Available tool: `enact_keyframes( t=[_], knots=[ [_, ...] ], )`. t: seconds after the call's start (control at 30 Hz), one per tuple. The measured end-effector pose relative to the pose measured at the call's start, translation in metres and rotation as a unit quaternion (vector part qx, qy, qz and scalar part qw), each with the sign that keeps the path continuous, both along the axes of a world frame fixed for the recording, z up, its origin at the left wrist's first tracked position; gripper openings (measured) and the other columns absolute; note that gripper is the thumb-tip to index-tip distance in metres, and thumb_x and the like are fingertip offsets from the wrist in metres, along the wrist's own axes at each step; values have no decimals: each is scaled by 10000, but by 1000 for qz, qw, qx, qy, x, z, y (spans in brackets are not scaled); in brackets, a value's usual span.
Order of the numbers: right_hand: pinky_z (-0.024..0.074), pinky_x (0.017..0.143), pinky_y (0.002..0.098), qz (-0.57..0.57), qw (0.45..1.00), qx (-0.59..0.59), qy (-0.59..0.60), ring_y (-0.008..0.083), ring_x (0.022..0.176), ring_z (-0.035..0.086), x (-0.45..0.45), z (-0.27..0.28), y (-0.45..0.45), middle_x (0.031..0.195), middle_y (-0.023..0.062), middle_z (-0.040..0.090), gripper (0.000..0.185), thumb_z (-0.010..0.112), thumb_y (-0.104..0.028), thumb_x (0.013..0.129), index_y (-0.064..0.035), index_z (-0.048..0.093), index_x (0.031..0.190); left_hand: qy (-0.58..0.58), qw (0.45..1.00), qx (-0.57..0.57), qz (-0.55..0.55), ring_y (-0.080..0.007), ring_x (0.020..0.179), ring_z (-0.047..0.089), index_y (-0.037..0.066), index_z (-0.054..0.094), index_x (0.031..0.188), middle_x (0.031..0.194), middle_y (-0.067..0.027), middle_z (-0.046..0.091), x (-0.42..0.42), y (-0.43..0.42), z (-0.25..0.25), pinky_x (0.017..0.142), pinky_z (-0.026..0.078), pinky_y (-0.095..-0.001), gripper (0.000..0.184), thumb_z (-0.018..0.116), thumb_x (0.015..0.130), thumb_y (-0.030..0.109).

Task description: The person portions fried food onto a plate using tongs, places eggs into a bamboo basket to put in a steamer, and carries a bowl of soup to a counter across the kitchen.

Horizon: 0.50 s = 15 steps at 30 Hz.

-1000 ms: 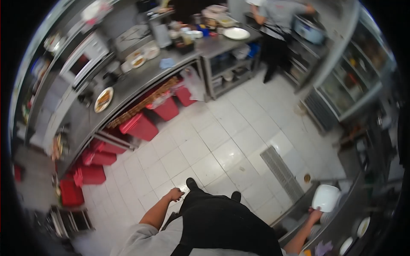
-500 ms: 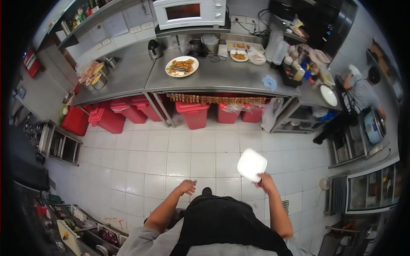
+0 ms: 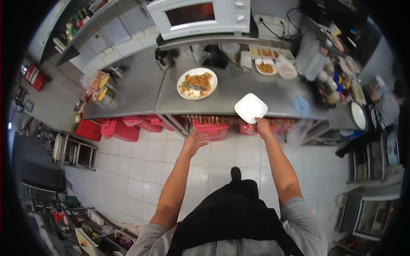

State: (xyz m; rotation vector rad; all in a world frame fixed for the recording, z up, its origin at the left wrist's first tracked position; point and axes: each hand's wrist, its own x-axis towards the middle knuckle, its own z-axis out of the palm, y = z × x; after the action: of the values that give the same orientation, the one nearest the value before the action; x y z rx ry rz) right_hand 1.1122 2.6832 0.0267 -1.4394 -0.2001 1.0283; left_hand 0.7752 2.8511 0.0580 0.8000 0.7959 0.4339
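Note:
My right hand [image 3: 262,126] grips the near edge of a white squarish plate [image 3: 251,107], which is held out over the front edge of the steel counter [image 3: 171,96]. Nothing shows on the plate. My left hand [image 3: 195,142] is empty with its fingers apart, in front of the counter edge. Beyond it on the counter lies an oval white plate [image 3: 197,83] with browned food and metal tongs. Farther right are a small dish of food [image 3: 265,67] and a white container [image 3: 286,69].
A white microwave [image 3: 200,18] stands on a shelf above the counter. Red bins [image 3: 209,130] are beneath it. A blue cloth [image 3: 301,105] and bottles lie to the right. Another person [image 3: 386,106] stands at the far right. Tins [image 3: 103,94] stand at the left.
I have turned from the sink side to the counter and come closer to it. The white plate in my right hand has moved out over the counter edge. My left hand has reached forward.

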Motion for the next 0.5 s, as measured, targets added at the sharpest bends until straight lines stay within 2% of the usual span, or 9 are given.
enact_keyframes(
  t=[0.07,0.1,0.2,0.23,0.27,0.33,0.37,0.43,0.5],
  knots=[
    [534,508,301,49,999,-14,9,163,603,646,35,-21,46,859,115,693,273,472,-208,1015,17,561,1141,20,999,-5,27,-354,1066,649,-35,378,1359,1181,-265,619,33,36,14,898,549,-491,654,440,1034,529],
    [545,524,306,-14,999,-25,30,169,620,647,33,-11,66,852,115,690,279,465,-224,1027,19,560,1123,-8,999,-19,30,-364,1117,623,-45,330,1391,1219,-276,583,43,60,0,908,545,-494,692,455,1028,531],
    [550,537,302,7,999,-22,38,175,638,652,55,-27,108,861,121,691,286,461,-236,1031,21,560,1108,-17,996,-27,85,-370,1155,594,-56,296,1414,1259,-286,546,74,106,-11,898,548,-492,720,471,1025,524],
    [557,549,305,19,999,-23,43,186,656,665,59,-26,119,868,130,701,318,481,-270,1028,27,550,1119,-17,994,-27,107,-420,1113,608,-71,233,1438,1288,-313,511,83,121,-14,928,537,-530,741,465,1030,503],
    [554,551,315,24,998,-54,37,187,662,669,65,-25,126,864,140,702,327,491,-278,1025,34,562,1089,-13,991,-41,125,-419,1111,609,-73,248,1429,1280,-313,519,92,136,-16,920,540,-531,712,464,1035,479],
    [549,556,335,29,993,-116,26,189,676,678,60,19,129,856,162,706,352,510,-294,1020,50,584,1029,-4,986,-67,154,-417,1105,611,-78,277,1410,1262,-313,534,103,166,-25,906,546,-533,654,463,1047,433],
    [545,566,350,54,980,-169,-91,203,673,681,57,41,127,857,172,708,337,535,-285,1006,46,598,1000,-8,988,-57,144,-418,1097,619,-82,294,1396,1254,-312,543,106,182,-31,894,558,-533,608,463,1048,386],
    [538,585,381,105,904,-268,-316,232,668,686,49,77,127,860,193,712,311,585,-267,980,39,626,943,-15,992,-39,119,-419,1081,634,-89,326,1369,1239,-311,560,102,212,-44,871,581,-532,517,463,1050,294],
    [533,631,404,130,860,-166,-464,271,688,681,30,86,149,859,185,700,224,623,-206,931,15,653,922,-11,994,-33,107,-422,1063,651,-91,343,1357,1233,-307,573,103,228,-33,857,602,-527,453,452,1034,207]
  ],
)
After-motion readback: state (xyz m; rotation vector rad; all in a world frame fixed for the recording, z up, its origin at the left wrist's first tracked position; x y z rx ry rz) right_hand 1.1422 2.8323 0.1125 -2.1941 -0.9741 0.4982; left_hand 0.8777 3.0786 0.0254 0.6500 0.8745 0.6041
